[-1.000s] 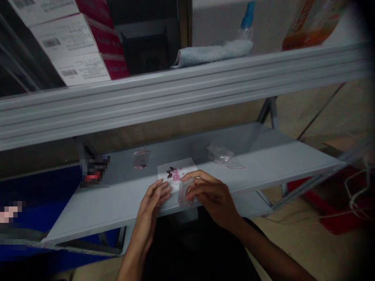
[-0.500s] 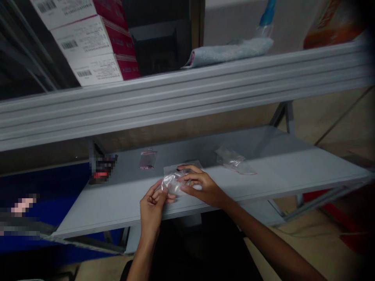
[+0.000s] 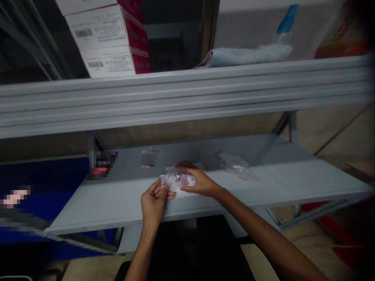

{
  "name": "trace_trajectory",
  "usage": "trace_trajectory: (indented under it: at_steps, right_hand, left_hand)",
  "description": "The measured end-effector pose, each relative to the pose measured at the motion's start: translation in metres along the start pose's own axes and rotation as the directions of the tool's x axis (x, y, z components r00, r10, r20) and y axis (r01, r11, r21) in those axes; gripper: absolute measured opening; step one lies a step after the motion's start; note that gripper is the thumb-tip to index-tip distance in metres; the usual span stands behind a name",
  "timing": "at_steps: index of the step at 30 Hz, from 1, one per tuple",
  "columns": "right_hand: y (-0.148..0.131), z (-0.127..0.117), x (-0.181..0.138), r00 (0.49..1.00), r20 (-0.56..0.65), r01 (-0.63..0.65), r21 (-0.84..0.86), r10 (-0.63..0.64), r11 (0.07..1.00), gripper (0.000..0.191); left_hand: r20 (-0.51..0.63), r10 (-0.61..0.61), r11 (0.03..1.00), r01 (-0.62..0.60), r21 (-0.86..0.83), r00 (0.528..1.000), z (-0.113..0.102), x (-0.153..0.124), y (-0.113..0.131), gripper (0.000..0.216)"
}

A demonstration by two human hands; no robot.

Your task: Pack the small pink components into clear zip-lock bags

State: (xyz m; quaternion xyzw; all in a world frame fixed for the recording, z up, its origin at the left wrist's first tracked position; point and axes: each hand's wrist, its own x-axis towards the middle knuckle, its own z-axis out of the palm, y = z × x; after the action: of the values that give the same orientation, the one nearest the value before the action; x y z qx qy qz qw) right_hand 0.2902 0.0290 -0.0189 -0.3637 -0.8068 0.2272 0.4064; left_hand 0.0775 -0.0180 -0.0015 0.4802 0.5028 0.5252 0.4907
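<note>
My left hand (image 3: 154,201) pinches the left edge of a small clear plastic bag (image 3: 170,180) just above the grey shelf board (image 3: 117,203). My right hand (image 3: 197,182) is curled over the white sheet (image 3: 195,167), its fingers closed around small pink pieces (image 3: 185,180) next to the bag's mouth. What lies under the right palm is hidden.
A small pink-tinted bag (image 3: 149,158) lies further back on the shelf, a crumpled clear bag (image 3: 236,164) to the right. A grey rail (image 3: 187,97) crosses above, carrying stacked white and red boxes (image 3: 109,39), a folded blue cloth (image 3: 243,56) and a spray bottle (image 3: 284,23).
My right hand moved from the board's near edge forward onto the white sheet. The left hand went from resting flat to pinching the clear bag, which shifted left and away.
</note>
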Motion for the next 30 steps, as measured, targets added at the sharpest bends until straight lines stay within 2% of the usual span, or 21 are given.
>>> trace_trajectory:
  at_steps: [4,9,14,21,27,30]
  right_hand:
    - [0.006,0.003,-0.001,0.998,0.014,0.059,-0.091,-0.058,0.994,0.059]
    - [0.004,0.004,-0.004,0.999,0.021,0.043,-0.09,-0.041,0.995,0.054]
    - [0.005,0.003,-0.005,1.0,-0.013,-0.015,-0.073,0.014,0.997,0.054]
    - [0.005,0.003,-0.006,0.998,-0.034,-0.047,-0.075,0.045,0.996,0.058]
    - [0.006,0.004,-0.005,0.998,-0.04,-0.058,-0.085,0.054,0.995,0.057]
    - [0.009,0.005,-0.004,0.998,-0.037,-0.048,-0.088,0.045,0.995,0.059]
  left_hand:
    - [-0.018,-0.001,1.0,0.001,0.0,1.0,0.001,0.0,-0.003,0.068]
    - [0.005,-0.003,0.999,0.004,-0.039,1.0,-0.003,0.001,-0.009,0.07]
    - [0.017,0.028,0.994,-0.026,-0.103,0.999,-0.006,0.0,-0.009,0.067]
    - [-0.035,0.069,0.989,-0.073,-0.127,0.997,-0.002,0.001,-0.012,0.064]
    - [-0.045,0.104,0.994,-0.105,-0.032,0.994,-0.002,0.003,-0.014,0.063]
    - [-0.07,0.195,0.973,-0.184,0.143,0.978,-0.004,0.004,-0.009,0.056]
